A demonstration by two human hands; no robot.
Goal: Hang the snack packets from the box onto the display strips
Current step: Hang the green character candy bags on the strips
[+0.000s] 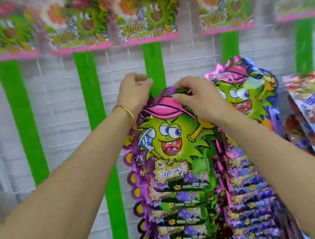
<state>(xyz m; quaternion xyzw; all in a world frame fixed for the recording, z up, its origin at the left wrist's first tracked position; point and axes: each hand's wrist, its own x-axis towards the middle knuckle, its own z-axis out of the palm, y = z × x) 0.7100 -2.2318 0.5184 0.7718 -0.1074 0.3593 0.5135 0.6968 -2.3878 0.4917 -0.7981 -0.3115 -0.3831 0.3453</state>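
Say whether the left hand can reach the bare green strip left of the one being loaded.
Probably yes. The left hand is at the middle green display strip; the bare green strip hangs just beside it, no packets on it, only white grid wall between.

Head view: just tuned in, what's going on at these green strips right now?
A person is hanging a snack packet on the middle green strip. The right hand pinches the packet's top edge. The left hand sits curled at the strip's left edge just above; its grip is unclear. Hung packets fill this strip below, and the next strip rightward is loaded too. The two left strips show none.
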